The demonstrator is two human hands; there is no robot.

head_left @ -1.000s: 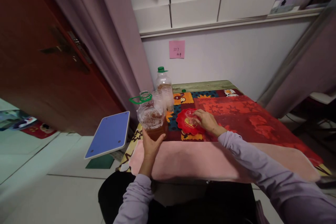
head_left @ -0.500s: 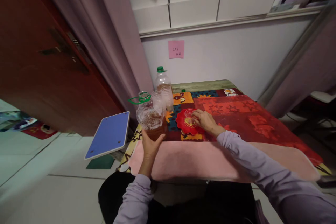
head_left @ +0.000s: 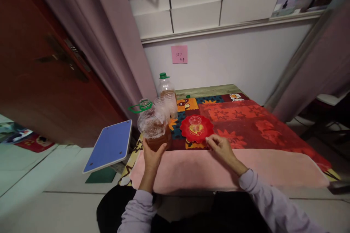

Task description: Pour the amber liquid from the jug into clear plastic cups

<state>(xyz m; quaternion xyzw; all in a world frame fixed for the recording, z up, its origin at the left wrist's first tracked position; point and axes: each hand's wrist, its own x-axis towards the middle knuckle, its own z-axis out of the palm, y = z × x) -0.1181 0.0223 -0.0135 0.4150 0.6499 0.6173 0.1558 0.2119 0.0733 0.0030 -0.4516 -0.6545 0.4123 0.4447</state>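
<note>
My left hand (head_left: 153, 154) is wrapped round the lower part of a big clear plastic bottle (head_left: 155, 127) of brown liquid. Its mouth is uncapped, with a green carry ring hanging to the left. At the lower right rim of a red scalloped plate (head_left: 185, 128), my right hand (head_left: 221, 148) is closed, thumb and forefinger seemingly pinching the rim. A clear plastic cup (head_left: 195, 120) stands upright on the plate, over a yellow print. Right behind the bottle are stacks of clear plastic cups (head_left: 171, 105).
A second brown-filled bottle (head_left: 166, 85) with a green cap stands at the back left near the wall. A loose green cap (head_left: 188, 96) lies on the patterned tablecloth (head_left: 235, 113). Pink cloth (head_left: 186, 171) covers the front edge. A blue-topped board (head_left: 109, 143) is at the left.
My right hand has let go of the cup on the plate and drawn back towards me to the plate's rim. My left hand still holds the bottle. The view has shifted slightly.
</note>
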